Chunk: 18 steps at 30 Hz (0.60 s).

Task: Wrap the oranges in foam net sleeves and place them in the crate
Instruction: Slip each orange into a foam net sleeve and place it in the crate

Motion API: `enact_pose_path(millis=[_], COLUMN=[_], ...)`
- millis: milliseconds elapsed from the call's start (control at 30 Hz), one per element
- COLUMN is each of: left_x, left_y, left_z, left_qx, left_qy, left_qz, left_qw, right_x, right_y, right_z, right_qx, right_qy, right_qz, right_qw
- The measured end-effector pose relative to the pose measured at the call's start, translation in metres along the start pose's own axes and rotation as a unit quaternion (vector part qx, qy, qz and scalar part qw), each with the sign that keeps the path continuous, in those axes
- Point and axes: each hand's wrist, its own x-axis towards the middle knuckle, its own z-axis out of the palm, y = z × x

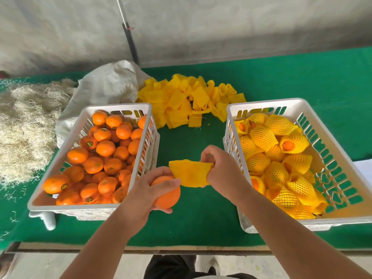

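My left hand (pixel 150 189) grips a bare orange (pixel 170 196) over the green table, between the two crates. My right hand (pixel 222 170) pinches one end of a flat yellow foam net sleeve (pixel 190 172); its other end reaches my left thumb and the orange. The white crate on the left (pixel 118 107) is full of unwrapped oranges (pixel 104 158). Several sleeved oranges (pixel 279 158) lie in the white crate on the right (pixel 265 102). A pile of loose yellow sleeves (pixel 189 99) lies at the back between the crates.
A white woven sack (pixel 106 85) lies behind the left crate, next to a heap of pale straw-like filler (pixel 24 125) at the far left. The green cloth table (pixel 201 222) ends at a wooden front edge. A dark pole (pixel 130 43) leans on the back wall.
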Motion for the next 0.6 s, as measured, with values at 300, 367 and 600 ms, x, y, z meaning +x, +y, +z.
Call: enact_pose_path(millis=[300, 367, 600], left_x=[-0.007, -0.006, -0.003], left_y=[0.012, 0.012, 0.004], left_z=[-0.008, -0.009, -0.005], left_qx=[0.064, 0.056, 0.027], left_qy=[-0.097, -0.082, -0.011], left_qz=[0.015, 0.023, 0.064], left_qw=[0.993, 0.995, 0.998], right_x=[0.004, 0.005, -0.012], right_y=[0.004, 0.006, -0.001], right_z=[-0.015, -0.015, -0.019], right_qx=[0.021, 0.027, 0.093], right_qy=[0.014, 0.031, 0.023], right_qz=[0.058, 0.08, 0.105], right_qw=[0.998, 0.996, 0.99])
